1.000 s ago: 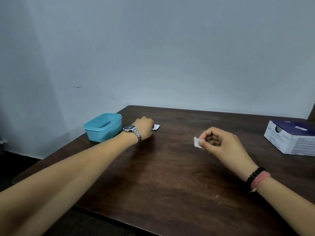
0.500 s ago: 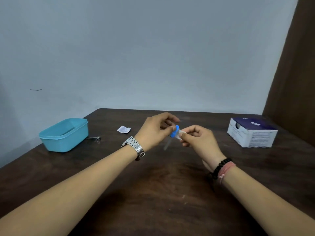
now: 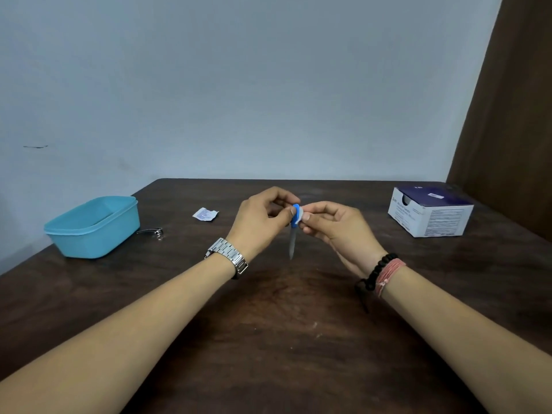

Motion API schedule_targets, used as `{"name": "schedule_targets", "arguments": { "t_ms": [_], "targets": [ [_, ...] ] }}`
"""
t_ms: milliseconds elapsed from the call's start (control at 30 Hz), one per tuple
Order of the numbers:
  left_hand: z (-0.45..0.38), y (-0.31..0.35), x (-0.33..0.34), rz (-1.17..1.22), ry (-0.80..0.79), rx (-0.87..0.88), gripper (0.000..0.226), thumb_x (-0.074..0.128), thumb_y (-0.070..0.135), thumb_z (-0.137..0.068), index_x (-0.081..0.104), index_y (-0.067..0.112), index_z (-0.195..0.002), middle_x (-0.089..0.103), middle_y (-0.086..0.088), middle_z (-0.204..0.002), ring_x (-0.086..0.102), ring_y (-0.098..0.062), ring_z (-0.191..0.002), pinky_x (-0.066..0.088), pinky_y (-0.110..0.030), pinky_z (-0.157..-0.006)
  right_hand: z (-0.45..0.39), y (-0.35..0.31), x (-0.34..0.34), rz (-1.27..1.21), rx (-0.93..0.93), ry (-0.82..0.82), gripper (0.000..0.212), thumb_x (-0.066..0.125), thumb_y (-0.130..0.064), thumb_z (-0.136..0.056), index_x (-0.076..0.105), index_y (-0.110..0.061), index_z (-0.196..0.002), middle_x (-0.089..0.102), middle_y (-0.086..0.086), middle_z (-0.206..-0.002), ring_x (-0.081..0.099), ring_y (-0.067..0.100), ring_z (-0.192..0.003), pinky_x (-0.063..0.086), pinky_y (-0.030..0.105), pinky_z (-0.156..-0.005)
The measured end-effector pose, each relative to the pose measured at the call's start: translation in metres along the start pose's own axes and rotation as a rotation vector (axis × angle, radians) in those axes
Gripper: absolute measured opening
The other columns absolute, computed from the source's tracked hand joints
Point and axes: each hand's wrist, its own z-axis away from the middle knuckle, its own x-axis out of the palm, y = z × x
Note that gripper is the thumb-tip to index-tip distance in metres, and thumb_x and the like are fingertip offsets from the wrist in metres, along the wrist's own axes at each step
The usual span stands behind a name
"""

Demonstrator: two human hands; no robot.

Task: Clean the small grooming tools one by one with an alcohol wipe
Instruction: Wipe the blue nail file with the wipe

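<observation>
Upright, nail file [image 3: 292, 239] tip down

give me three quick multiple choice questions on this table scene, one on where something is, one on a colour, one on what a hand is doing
1. Where does the nail clipper lie?
A. inside the tub
B. on the table beside the tub
C. on the box

2. What colour is the handle of the tool held by the hands?
A. blue
B. red
C. green

3. What does the right hand do?
A. rests flat on the table
B. reaches into the box
C. pinches a white wipe against the tool

Answers: 1 B, it lies on the wood right of the teal tub. 2 A, the handle is bright blue. 3 C, its fingertips press the wipe to the handle.
</observation>
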Motion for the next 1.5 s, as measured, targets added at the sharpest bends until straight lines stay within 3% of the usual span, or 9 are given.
{"name": "schedule_targets", "arguments": {
  "t_ms": [133,233,367,467,667,1000,1167,1333,1500],
  "targets": [
    [0.002,-0.002,0.002,0.020,-0.012,0.004,0.009,0.068,0.015,-0.087,0.069,0.023,-0.090,0.071,0.004,-0.084,0.071,-0.013,-0.077,0.058,-0.029,-0.078,0.000,0.003,-0.001,0.023,0.017,-0.003,0.009,0.071,-0.001,-0.084,0.070,-0.010,-0.083,0.073,0.009,-0.081,0.065,0.015,-0.074,0.054,0.023,-0.069],
    [0.001,-0.006,0.003,0.086,-0.022,-0.019,0.011,0.071,0.016,-0.085,0.072,0.026,-0.088,0.072,0.005,-0.083,0.071,-0.017,-0.078,0.058,-0.033,-0.077,0.000,0.002,-0.002,0.034,0.018,0.007,0.012,0.073,-0.001,-0.083,0.066,-0.007,-0.092,0.072,0.015,-0.089,0.067,0.018,-0.078,0.055,0.024,-0.068],
    [0.003,-0.006,0.005,0.150,-0.037,-0.011,0.015,0.066,0.013,-0.089,0.074,0.025,-0.093,0.073,0.006,-0.084,0.070,-0.012,-0.078,0.057,-0.027,-0.073,0.001,0.001,-0.001,0.037,0.022,0.022,0.015,0.069,-0.001,-0.086,0.065,-0.012,-0.097,0.073,0.010,-0.089,0.069,0.015,-0.079,0.056,0.024,-0.070],
    [0.006,-0.005,0.010,0.171,-0.028,-0.075,0.012,0.068,0.021,-0.088,0.070,0.023,-0.099,0.070,0.003,-0.088,0.070,-0.016,-0.078,0.059,-0.031,-0.072,-0.001,-0.001,-0.004,-0.027,0.013,0.056,0.018,0.066,-0.001,-0.088,0.066,-0.012,-0.102,0.072,0.009,-0.092,0.068,0.015,-0.082,0.056,0.024,-0.074],
    [0.014,-0.010,0.021,0.178,-0.139,-0.188,0.011,0.077,0.020,-0.081,0.067,0.015,-0.082,0.071,-0.005,-0.067,0.065,-0.015,-0.061,0.052,-0.026,-0.064,-0.004,-0.001,-0.009,-0.148,0.025,0.098,0.019,0.067,0.000,-0.087,0.068,-0.009,-0.104,0.072,0.003,-0.086,0.068,0.011,-0.080,0.055,0.021,-0.073],
    [0.017,-0.009,0.022,0.149,-0.144,-0.169,0.012,0.076,0.022,-0.081,0.069,0.013,-0.084,0.072,-0.006,-0.068,0.066,-0.014,-0.063,0.056,-0.027,-0.068,-0.003,-0.003,-0.010,-0.188,0.120,0.077,0.008,0.066,-0.003,-0.088,0.070,-0.004,-0.095,0.074,0.007,-0.088,0.069,0.011,-0.079,0.057,0.018,-0.072],
    [0.015,-0.008,0.020,0.181,-0.097,-0.162,0.010,0.076,0.017,-0.081,0.067,0.013,-0.082,0.071,-0.008,-0.068,0.064,-0.011,-0.058,0.053,-0.023,-0.064,0.000,0.001,-0.008,-0.096,0.165,-0.034,0.009,0.067,-0.012,-0.089,0.074,-0.010,-0.095,0.075,0.003,-0.089,0.070,0.010,-0.081,0.056,0.019,-0.075],
    [0.015,-0.009,0.021,0.186,-0.126,-0.168,0.009,0.076,0.018,-0.081,0.068,0.016,-0.080,0.072,-0.009,-0.070,0.066,-0.016,-0.064,0.052,-0.022,-0.063,-0.002,-0.004,-0.009,-0.088,0.094,0.053,0.011,0.068,-0.013,-0.088,0.075,-0.009,-0.096,0.070,0.003,-0.083,0.061,0.009,-0.075,0.054,0.018,-0.072],
    [0.015,-0.009,0.018,0.208,-0.113,-0.174,0.010,0.077,0.018,-0.080,0.067,0.018,-0.079,0.071,-0.006,-0.069,0.067,-0.012,-0.063,0.051,-0.021,-0.061,0.002,-0.001,-0.006,-0.031,0.085,0.005,0.010,0.070,-0.016,-0.087,0.076,-0.011,-0.093,0.070,0.004,-0.084,0.061,0.008,-0.074,0.053,0.019,-0.070]
  ]
}}
